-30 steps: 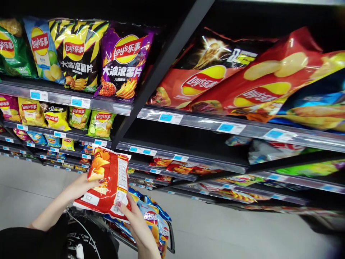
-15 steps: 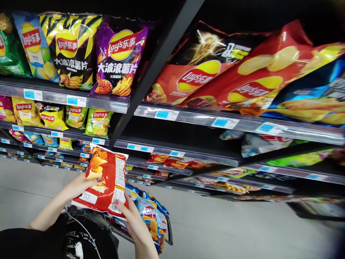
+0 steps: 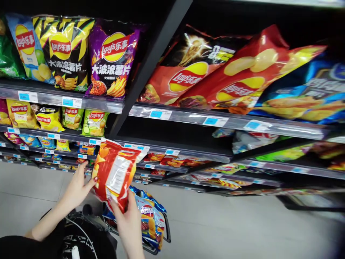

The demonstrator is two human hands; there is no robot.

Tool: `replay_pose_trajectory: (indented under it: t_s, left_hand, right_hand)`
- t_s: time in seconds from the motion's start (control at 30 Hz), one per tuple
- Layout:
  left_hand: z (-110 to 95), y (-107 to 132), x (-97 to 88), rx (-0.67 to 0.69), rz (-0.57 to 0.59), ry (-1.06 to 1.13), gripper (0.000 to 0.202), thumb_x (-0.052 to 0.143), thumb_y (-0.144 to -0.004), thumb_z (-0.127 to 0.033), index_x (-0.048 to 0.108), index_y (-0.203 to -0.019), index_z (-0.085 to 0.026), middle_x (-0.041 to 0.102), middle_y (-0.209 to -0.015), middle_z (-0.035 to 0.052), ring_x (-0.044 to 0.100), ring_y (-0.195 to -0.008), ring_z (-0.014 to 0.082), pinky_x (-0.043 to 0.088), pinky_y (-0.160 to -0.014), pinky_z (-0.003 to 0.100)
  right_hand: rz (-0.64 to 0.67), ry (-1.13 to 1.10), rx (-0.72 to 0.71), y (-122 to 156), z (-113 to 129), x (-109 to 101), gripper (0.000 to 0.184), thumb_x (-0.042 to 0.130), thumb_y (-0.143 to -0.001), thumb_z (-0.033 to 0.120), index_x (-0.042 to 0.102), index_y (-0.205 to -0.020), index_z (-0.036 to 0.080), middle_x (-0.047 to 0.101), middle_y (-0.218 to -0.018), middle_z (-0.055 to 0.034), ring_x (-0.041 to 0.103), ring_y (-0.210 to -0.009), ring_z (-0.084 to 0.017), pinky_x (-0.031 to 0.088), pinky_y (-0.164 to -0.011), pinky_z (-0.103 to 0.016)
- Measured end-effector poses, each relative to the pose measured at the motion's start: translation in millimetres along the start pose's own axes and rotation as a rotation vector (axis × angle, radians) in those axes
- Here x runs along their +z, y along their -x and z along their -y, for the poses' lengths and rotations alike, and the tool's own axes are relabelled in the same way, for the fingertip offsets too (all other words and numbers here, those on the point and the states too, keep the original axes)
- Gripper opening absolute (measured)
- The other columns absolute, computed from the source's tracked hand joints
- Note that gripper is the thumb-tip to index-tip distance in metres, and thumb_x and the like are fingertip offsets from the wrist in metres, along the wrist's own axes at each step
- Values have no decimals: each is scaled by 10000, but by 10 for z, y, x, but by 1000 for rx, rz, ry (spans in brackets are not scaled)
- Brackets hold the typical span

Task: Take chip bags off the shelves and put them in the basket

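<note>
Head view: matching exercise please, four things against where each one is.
Things:
1. red bag with white label
2. purple bag
3. lime-green bag
4. basket

Places:
A. below the right hand
B. on the top shelf
C. on the second shelf
D. gripped by the right hand, with the left hand at its edge

Pairs: 1-D, 2-B, 3-C, 4-A
</note>
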State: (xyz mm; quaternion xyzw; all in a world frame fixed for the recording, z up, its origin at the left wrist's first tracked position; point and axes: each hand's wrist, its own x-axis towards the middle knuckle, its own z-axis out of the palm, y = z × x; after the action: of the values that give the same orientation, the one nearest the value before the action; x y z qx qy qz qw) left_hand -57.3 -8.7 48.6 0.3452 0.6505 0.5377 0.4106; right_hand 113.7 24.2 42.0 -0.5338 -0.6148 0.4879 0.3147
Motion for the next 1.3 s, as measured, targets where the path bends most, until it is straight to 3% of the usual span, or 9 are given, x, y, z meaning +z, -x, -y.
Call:
replay_pose_trajectory:
  t_s: [0.17, 0.33, 0.4, 0.53, 0.7, 0.77, 0.97, 1.07, 1.3]
  left_hand:
    - [51, 178, 196, -1, 304, 554, 875, 786, -530, -379, 392, -1294, -217, 446, -1360, 122, 381, -1256, 317, 323, -1039, 398]
    - [83, 149, 51, -255, 67, 791, 583, 786, -455, -250, 601, -1003, -182, 716, -899, 60, 634, -933, 291, 480, -873, 365]
    - [56, 144, -59, -346, -7, 789, 531, 737, -472, -186, 609, -987, -166, 728, -808, 44, 667, -809, 266, 517, -790, 362]
    - [25, 186, -197, -485, -63, 804, 412, 650, -498, -155, 641, -909, -135, 733, -725, 48, 674, -665, 244, 542, -658, 363]
    - [99, 209, -218, -532, 64, 798, 405, 671, -479, -160, 676, -883, -124, 732, -660, 47, 672, -599, 245, 547, -627, 359]
    - [128, 207, -207, -536, 104, 791, 400, 683, -480, -182, 681, -876, -125, 738, -681, 53, 678, -611, 256, 551, -658, 376]
    - [93, 244, -144, -545, 97, 774, 215, 695, -438, -177, 659, -648, -148, 730, -637, 52, 681, -773, 311, 533, -771, 401]
    - [45, 258, -94, -549, 93, 774, 319, 720, -419, -183, 671, -732, -143, 744, -755, 71, 640, -928, 345, 494, -859, 427]
    - [103, 240, -54, -516, 327, 985, 750, 562, -604, -703, 594, -1123, -163, 675, -1092, 118, 484, -1175, 343, 378, -992, 461]
  right_hand:
    - [-160, 527, -514, 175, 102, 274, 591, 490, -781, 195, 334, -1349, 138, 540, -1224, -204, 536, -1062, -347, 491, -796, -477]
    - [192, 532, -844, 256, 284, 166, 666, 601, -742, 352, 362, -1349, 215, 520, -1284, -128, 510, -1080, -331, 449, -875, -477]
    - [193, 398, -867, 209, 295, 42, 573, 579, -765, 268, 406, -1311, 248, 605, -1176, -76, 544, -1033, -267, 452, -872, -416]
    - [-191, 151, -539, -1, 199, -156, 310, 512, -805, 228, 554, -1111, 250, 619, -1086, -83, 549, -1000, -259, 435, -854, -439]
    - [283, -300, -9, -118, 105, -238, 376, 527, -773, 494, 600, -1049, 249, 615, -1135, -66, 576, -995, -252, 468, -867, -386]
    - [297, -419, 94, -72, 95, -222, 367, 572, -726, 533, 642, -961, 260, 645, -1079, -44, 577, -994, -251, 467, -875, -364]
    - [199, -541, 249, 37, 20, -151, 378, 633, -655, 560, 662, -900, 275, 652, -1061, -31, 582, -970, -252, 469, -868, -359]
    - [184, -553, 281, 25, -82, -153, 401, 648, -641, 556, 657, -923, 270, 637, -1107, -35, 565, -1027, -266, 450, -910, -374]
    - [237, -886, 381, 56, -214, -108, 435, 662, -670, 498, 626, -1012, 233, 639, -1135, -80, 587, -1037, -282, 496, -819, -395]
